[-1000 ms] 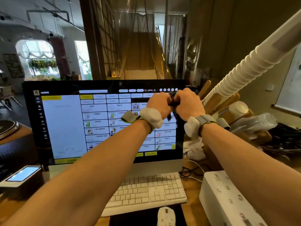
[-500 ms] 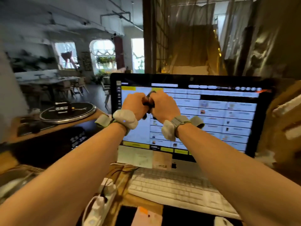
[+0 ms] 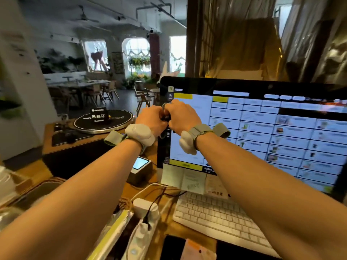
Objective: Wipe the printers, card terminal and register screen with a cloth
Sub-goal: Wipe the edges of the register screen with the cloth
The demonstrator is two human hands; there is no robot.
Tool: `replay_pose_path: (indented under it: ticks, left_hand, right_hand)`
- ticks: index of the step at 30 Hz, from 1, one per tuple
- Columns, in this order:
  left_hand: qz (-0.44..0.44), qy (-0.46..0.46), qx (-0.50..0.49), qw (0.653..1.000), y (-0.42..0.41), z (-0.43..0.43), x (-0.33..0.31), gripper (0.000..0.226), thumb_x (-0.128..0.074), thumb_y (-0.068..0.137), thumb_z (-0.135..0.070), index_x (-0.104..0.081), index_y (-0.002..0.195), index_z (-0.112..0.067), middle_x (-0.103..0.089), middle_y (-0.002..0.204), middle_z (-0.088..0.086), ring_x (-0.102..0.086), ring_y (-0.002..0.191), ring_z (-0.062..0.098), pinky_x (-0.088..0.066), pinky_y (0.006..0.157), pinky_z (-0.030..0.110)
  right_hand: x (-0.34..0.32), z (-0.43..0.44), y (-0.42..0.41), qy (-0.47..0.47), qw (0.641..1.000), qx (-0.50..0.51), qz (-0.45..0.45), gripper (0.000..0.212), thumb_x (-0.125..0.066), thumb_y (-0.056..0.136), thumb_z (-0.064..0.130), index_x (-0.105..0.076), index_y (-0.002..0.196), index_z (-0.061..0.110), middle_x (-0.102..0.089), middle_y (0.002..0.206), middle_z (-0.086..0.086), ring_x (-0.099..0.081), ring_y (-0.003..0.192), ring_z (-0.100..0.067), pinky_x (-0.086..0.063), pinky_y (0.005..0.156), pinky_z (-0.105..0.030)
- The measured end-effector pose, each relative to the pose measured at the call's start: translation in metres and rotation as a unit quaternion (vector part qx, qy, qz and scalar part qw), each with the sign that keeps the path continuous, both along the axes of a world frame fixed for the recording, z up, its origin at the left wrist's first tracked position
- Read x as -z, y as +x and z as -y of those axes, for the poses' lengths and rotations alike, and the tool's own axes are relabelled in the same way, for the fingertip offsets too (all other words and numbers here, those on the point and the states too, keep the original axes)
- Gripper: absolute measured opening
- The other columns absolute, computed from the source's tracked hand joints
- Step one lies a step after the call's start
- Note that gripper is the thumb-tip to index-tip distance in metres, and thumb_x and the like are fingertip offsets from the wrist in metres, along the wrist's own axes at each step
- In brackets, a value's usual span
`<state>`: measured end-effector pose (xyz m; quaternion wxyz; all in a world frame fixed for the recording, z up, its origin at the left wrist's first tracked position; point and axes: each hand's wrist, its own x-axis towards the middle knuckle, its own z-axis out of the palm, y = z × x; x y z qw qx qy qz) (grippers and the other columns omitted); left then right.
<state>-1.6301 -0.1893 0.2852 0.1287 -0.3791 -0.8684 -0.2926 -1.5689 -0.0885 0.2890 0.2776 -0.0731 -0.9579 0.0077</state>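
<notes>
Head view: left hand (image 3: pixel 152 121) and right hand (image 3: pixel 183 117) clench a half-hidden object (image 3: pixel 166 118).

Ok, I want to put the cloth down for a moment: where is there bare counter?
The cloth could go on bare wood at the far left, between the dark cabinet and the basket. A thin strip lies between power strip and keyboard, but cables cross it. Below the screen it is crowded: notes, keyboard, cables.

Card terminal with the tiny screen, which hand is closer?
Left. The left hand is up above the card terminal; the right hand is farther right, in front of the register screen. Both grip a dark cloth.
</notes>
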Motion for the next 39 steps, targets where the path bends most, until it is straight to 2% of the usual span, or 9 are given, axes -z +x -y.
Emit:
replay_pose_path:
  ticks: [4, 7, 13, 18, 22, 26, 33, 36, 39]
  left_hand:
    - [0.020, 0.004, 0.090, 0.996, 0.052, -0.049, 0.003, 0.012, -0.059, 0.084, -0.012, -0.068, 0.085, -0.005, -0.070, 0.082, 0.016, -0.065, 0.078, 0.034, -0.055, 0.073, 0.046]
    - [0.000, 0.014, 0.113, 0.993, 0.089, -0.083, 0.008, 0.013, -0.055, 0.086, -0.013, -0.066, 0.080, -0.009, -0.071, 0.076, 0.012, -0.066, 0.074, 0.031, -0.056, 0.071, 0.042]
    - [0.020, 0.032, 0.242, 0.970, 0.186, -0.164, 0.016, 0.014, -0.053, 0.089, -0.014, -0.067, 0.090, -0.012, -0.071, 0.074, 0.007, -0.067, 0.064, 0.024, -0.057, 0.067, 0.037]
    - [0.055, -0.014, 0.327, 0.943, 0.262, -0.221, 0.022, 0.020, -0.050, 0.092, -0.016, -0.068, 0.095, -0.007, -0.072, 0.083, 0.013, -0.068, 0.075, 0.031, -0.056, 0.073, 0.043]
    - [0.004, -0.075, 0.344, 0.936, 0.291, -0.236, 0.036, 0.023, -0.048, 0.093, -0.014, -0.069, 0.097, -0.006, -0.070, 0.085, 0.015, -0.062, 0.074, 0.031, -0.055, 0.071, 0.042]
    - [-0.025, -0.098, 0.311, 0.945, 0.272, -0.222, 0.044, 0.021, -0.050, 0.092, -0.016, -0.068, 0.089, -0.005, -0.069, 0.086, 0.014, -0.058, 0.070, 0.029, -0.051, 0.066, 0.038]
    - [0.032, -0.060, 0.228, 0.971, 0.163, -0.141, 0.033, 0.020, -0.056, 0.085, -0.008, -0.070, 0.097, -0.005, -0.073, 0.094, 0.016, -0.067, 0.089, 0.034, -0.054, 0.082, 0.043]
    - [0.038, -0.037, 0.173, 0.983, 0.115, -0.099, 0.038, 0.017, -0.057, 0.084, -0.008, -0.071, 0.093, -0.006, -0.074, 0.088, 0.015, -0.068, 0.086, 0.033, -0.055, 0.079, 0.042]
    - [0.020, -0.030, 0.116, 0.993, 0.065, -0.057, 0.041, 0.010, -0.058, 0.086, -0.010, -0.067, 0.084, -0.006, -0.073, 0.079, 0.015, -0.068, 0.079, 0.033, -0.054, 0.074, 0.042]
  right_hand:
    - [0.006, -0.045, 0.064, 0.027, 0.998, 0.058, -0.001, 0.016, -0.056, 0.083, 0.005, -0.053, 0.097, 0.011, -0.051, 0.100, -0.013, -0.051, 0.076, -0.033, -0.046, 0.065, -0.041]
    - [0.008, -0.073, 0.109, 0.024, 0.996, 0.085, -0.003, 0.017, -0.057, 0.081, 0.006, -0.051, 0.095, 0.013, -0.050, 0.099, -0.012, -0.042, 0.068, -0.029, -0.036, 0.060, -0.035]
    - [0.012, -0.137, 0.225, 0.017, 0.977, 0.212, 0.002, 0.019, -0.059, 0.080, 0.008, -0.052, 0.097, 0.013, -0.049, 0.102, -0.012, -0.038, 0.066, -0.028, -0.036, 0.059, -0.036]
    - [0.025, -0.176, 0.307, -0.009, 0.944, 0.331, 0.001, 0.016, -0.058, 0.083, 0.009, -0.050, 0.095, 0.013, -0.047, 0.106, -0.013, -0.050, 0.074, -0.037, -0.036, 0.062, -0.040]
    - [0.046, -0.185, 0.335, -0.033, 0.922, 0.384, 0.020, 0.015, -0.059, 0.084, 0.008, -0.051, 0.096, 0.010, -0.045, 0.106, -0.014, -0.053, 0.082, -0.040, -0.035, 0.063, -0.039]
    - [0.053, -0.169, 0.316, -0.039, 0.935, 0.351, 0.024, 0.016, -0.058, 0.083, 0.008, -0.054, 0.098, 0.010, -0.049, 0.104, -0.013, -0.053, 0.081, -0.038, -0.037, 0.064, -0.037]
    - [0.047, -0.112, 0.202, -0.047, 0.977, 0.206, 0.024, 0.024, -0.056, 0.083, 0.009, -0.053, 0.106, 0.013, -0.050, 0.110, -0.014, -0.051, 0.077, -0.036, -0.041, 0.067, -0.039]
    - [0.052, -0.081, 0.148, -0.021, 0.987, 0.157, 0.032, 0.027, -0.056, 0.086, 0.011, -0.052, 0.113, 0.011, -0.048, 0.116, -0.015, -0.051, 0.078, -0.037, -0.037, 0.065, -0.038]
    - [0.052, -0.047, 0.091, -0.003, 0.994, 0.104, 0.015, 0.019, -0.053, 0.089, 0.012, -0.052, 0.107, 0.008, -0.047, 0.112, -0.016, -0.039, 0.066, -0.031, -0.033, 0.060, -0.036]
